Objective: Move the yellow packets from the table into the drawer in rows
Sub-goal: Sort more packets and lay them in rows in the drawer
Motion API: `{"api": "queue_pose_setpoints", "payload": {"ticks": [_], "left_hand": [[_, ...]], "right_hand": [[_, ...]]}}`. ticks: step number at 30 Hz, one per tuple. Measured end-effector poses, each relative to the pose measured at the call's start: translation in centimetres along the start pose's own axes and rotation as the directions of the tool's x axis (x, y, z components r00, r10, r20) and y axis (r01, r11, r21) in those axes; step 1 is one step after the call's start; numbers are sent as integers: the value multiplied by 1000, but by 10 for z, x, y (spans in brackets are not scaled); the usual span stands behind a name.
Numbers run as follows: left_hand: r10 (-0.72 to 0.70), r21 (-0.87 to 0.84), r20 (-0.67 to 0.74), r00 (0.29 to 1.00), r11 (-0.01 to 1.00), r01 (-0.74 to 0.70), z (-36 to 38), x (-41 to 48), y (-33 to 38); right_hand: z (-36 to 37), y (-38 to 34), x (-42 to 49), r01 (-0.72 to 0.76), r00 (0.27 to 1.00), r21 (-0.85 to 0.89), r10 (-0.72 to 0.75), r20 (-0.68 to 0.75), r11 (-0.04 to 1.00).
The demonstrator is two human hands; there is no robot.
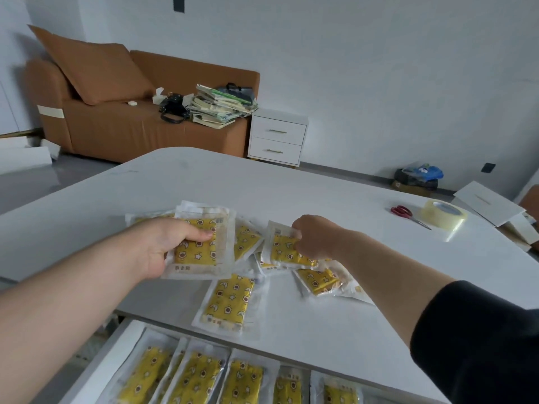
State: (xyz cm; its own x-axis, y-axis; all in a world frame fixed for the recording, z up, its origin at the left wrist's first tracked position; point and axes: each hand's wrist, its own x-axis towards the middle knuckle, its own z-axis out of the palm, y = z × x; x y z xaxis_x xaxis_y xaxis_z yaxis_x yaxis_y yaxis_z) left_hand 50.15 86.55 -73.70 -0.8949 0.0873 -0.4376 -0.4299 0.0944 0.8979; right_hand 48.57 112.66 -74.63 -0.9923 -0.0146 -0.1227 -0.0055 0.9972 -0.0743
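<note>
Yellow packets [318, 282], each printed with stars and sealed in a clear plastic sleeve, lie in a loose, overlapping scatter on a white table [291, 185]. A person reaches in with both bare forearms. Their left hand [163, 246] grips a small stack [204, 246] of these packets, with the thumb pressed across the top one and the fingers curled underneath. Their right hand [315, 237] is curled over the upper edge of another packet [284, 249] in the scatter and seems to pinch it between thumb and fingertips, though the fingertips themselves are hidden. One lone packet [229, 301] lies flat near the table's front edge. Below that edge an open white drawer [116, 360] already has a row of packets [195, 377] laid side by side across it. Red scissors [404, 212] and a roll of clear tape [444, 215] sit well apart on the right. The likely trouble is the slick plastic: the stack is pinched along one side only, so it could fan out and slip as it is carried. Lifting the right-hand packet may also drag the ones overlapping it. Either forearm could brush the lone packet off the edge, and it would land crooked on the tidy row.
</note>
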Motion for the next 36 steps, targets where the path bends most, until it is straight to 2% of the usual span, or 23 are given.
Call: {"api": "queue_pose_setpoints", "payload": {"ticks": [9, 13, 20, 23, 26, 31, 36], "left_hand": [[-8, -1, 14, 1000, 1000, 8, 6, -8, 0], [-7, 19, 9, 1000, 1000, 7, 6, -10, 0], [-5, 3, 15, 1000, 1000, 5, 6, -12, -2], [-18, -4, 36, 999, 1000, 18, 7, -17, -4], [-31, -26, 68, 997, 999, 33, 10, -28, -4], [-11, -29, 97, 995, 999, 13, 19, -60, -8], [-47, 3, 167, 985, 999, 47, 33, -101, -28]], "right_hand": [[9, -9, -15, 31, 997, -75, -25, 72, 997], [6, -9, -17, 36, 999, -87, -32, 41, 996], [-6, -5, -25, -58, 997, 235, 66, -28, 970], [-11, 1, -38, -126, 985, 484, 167, -43, 866], [-14, 8, -58, -203, 958, 703, 286, 0, 682], [-14, 21, -110, -262, 920, 832, 386, 64, 488], [-7, 26, -178, -265, 916, 890, 384, 112, 371]]}}
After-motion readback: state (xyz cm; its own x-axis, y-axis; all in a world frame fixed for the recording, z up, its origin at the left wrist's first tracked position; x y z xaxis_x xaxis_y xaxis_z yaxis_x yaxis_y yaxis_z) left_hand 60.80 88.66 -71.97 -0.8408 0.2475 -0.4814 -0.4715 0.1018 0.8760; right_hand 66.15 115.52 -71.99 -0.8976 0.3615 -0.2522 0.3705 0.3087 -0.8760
